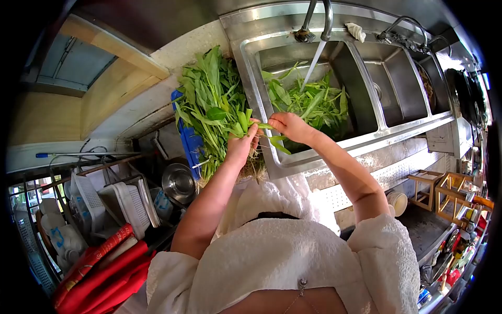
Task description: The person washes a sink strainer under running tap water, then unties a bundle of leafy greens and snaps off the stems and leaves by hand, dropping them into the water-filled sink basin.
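Note:
My left hand (243, 142) is closed around the stems of some leafy greens, beside a large heap of greens (212, 89) in a blue crate (189, 138). Just right of it, over the sink's left rim, my right hand (288, 127) pinches a green stem (265, 125) that reaches across from the left hand. More cut greens (319, 102) lie in the left sink basin (342, 63), where water runs onto them from the faucet (328, 26).
Two further basins (389, 78) continue to the right, with a white cloth (355, 31) on the back ledge. A metal bowl (179, 183) and white plastic baskets (117, 201) are at lower left. Wooden stools (452, 193) stand at right.

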{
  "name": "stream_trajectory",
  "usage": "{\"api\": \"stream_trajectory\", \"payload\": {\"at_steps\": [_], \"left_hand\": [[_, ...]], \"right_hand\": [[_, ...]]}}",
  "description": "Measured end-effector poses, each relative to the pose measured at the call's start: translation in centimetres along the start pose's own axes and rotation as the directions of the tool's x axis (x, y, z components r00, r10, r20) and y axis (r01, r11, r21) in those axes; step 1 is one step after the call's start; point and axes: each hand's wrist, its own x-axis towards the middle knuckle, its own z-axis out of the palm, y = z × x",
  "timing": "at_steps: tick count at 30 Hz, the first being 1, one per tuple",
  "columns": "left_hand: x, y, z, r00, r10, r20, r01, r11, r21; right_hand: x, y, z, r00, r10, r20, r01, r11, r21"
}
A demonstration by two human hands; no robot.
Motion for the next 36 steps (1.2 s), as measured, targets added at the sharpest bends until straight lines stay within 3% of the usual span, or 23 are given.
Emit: {"api": "stream_trajectory", "payload": {"at_steps": [2,3,4,5,6,7,8,9,10,11,12,14,15,16,17,19,22,24,27,28,29,31,36], "left_hand": [[-0.2,-0.1,0.2,1.000,0.004,-0.021,-0.005,0.999,-0.047],[-0.4,-0.1,0.4,1.000,0.007,-0.029,-0.009,0.998,-0.055],[-0.6,0.0,0.7,0.998,0.018,-0.055,-0.023,0.994,-0.108],[-0.9,0.1,0.7,0.996,0.029,-0.089,-0.043,0.986,-0.159],[-1.3,-0.5,0.1,0.993,0.066,-0.098,-0.085,0.973,-0.213],[-2.2,-0.4,-0.8,0.990,0.080,-0.121,-0.106,0.968,-0.229],[-3.5,-0.4,-2.2,0.980,-0.002,-0.200,-0.056,0.957,-0.285],[-4.5,-0.2,-3.9,0.961,-0.086,-0.264,-0.012,0.938,-0.347],[-5.2,-0.1,-6.0,0.880,-0.225,-0.418,0.049,0.919,-0.392],[-6.2,0.0,-8.3,0.860,-0.261,-0.439,0.016,0.872,-0.489],[-7.3,-0.4,-11.3,0.902,-0.204,-0.382,-0.010,0.872,-0.489],[-9.1,-1.6,-15.6,0.871,-0.213,-0.442,-0.102,0.803,-0.587],[-10.0,-1.6,-16.6,0.845,-0.251,-0.473,-0.123,0.768,-0.629],[-10.6,-1.8,-17.5,0.838,-0.254,-0.483,-0.133,0.763,-0.633],[-11.2,-2.1,-18.2,0.845,-0.271,-0.461,-0.115,0.750,-0.652],[-11.9,-2.8,-19.4,0.847,-0.286,-0.448,-0.110,0.730,-0.674],[-12.1,-3.6,-19.4,0.870,-0.301,-0.390,-0.039,0.746,-0.665],[-12.3,-3.3,-18.3,0.891,-0.191,-0.413,-0.103,0.800,-0.592],[-12.0,-3.0,-17.9,0.901,-0.153,-0.406,-0.060,0.883,-0.466],[-11.7,-2.8,-17.7,0.911,-0.123,-0.394,-0.038,0.925,-0.378],[-11.4,-2.8,-17.5,0.909,-0.123,-0.397,-0.044,0.921,-0.387],[-10.6,-2.5,-17.1,0.926,-0.090,-0.366,-0.014,0.962,-0.273],[-10.1,-1.8,-16.7,0.984,-0.125,-0.128,0.085,0.956,-0.281]], "right_hand": [[0.0,0.4,1.2,0.994,0.080,-0.080,-0.057,0.966,0.252],[0.1,1.6,1.9,0.995,0.075,-0.072,-0.055,0.968,0.246],[0.4,3.8,2.8,0.973,-0.101,-0.209,0.164,0.937,0.308],[1.3,4.9,1.8,0.960,0.259,-0.108,-0.141,0.778,0.613],[2.2,6.0,0.7,0.813,0.583,0.008,-0.312,0.424,0.850],[2.0,9.4,-0.6,0.829,0.553,-0.085,-0.022,0.183,0.983],[2.0,8.9,-2.8,0.653,0.706,-0.275,-0.130,0.461,0.878],[2.1,11.1,-4.4,0.652,0.629,-0.423,-0.253,0.706,0.661],[1.9,12.5,-5.0,0.597,0.373,-0.710,-0.434,0.895,0.104],[2.0,13.0,-5.0,0.611,-0.021,-0.791,-0.566,0.687,-0.456],[2.4,11.7,-4.6,0.626,-0.028,-0.779,-0.553,0.689,-0.469],[3.7,6.6,-2.9,0.748,-0.155,-0.645,-0.280,0.808,-0.519],[5.0,6.6,0.3,0.784,-0.037,-0.619,-0.168,0.948,-0.269],[5.4,2.2,2.5,0.899,0.170,-0.403,-0.283,0.929,-0.240],[5.4,-1.0,5.2,0.973,0.113,-0.203,-0.166,0.948,-0.273],[6.3,-3.1,11.9,0.996,0.091,0.016,-0.081,0.943,-0.324],[8.4,-4.4,18.6,0.980,0.179,0.083,-0.130,0.903,-0.410],[9.7,-4.3,21.3,0.942,0.312,-0.122,-0.329,0.791,-0.516],[10.2,-6.7,21.1,0.936,0.330,-0.119,-0.347,0.825,-0.446],[9.9,-7.5,20.9,0.975,0.210,-0.070,-0.221,0.938,-0.267],[9.7,-8.2,20.7,0.942,0.257,0.216,-0.280,0.956,0.083],[7.9,-10.9,21.0,0.944,0.150,0.295,-0.311,0.707,0.635],[8.0,-12.1,19.8,0.982,-0.044,0.183,-0.088,0.756,0.649]]}}
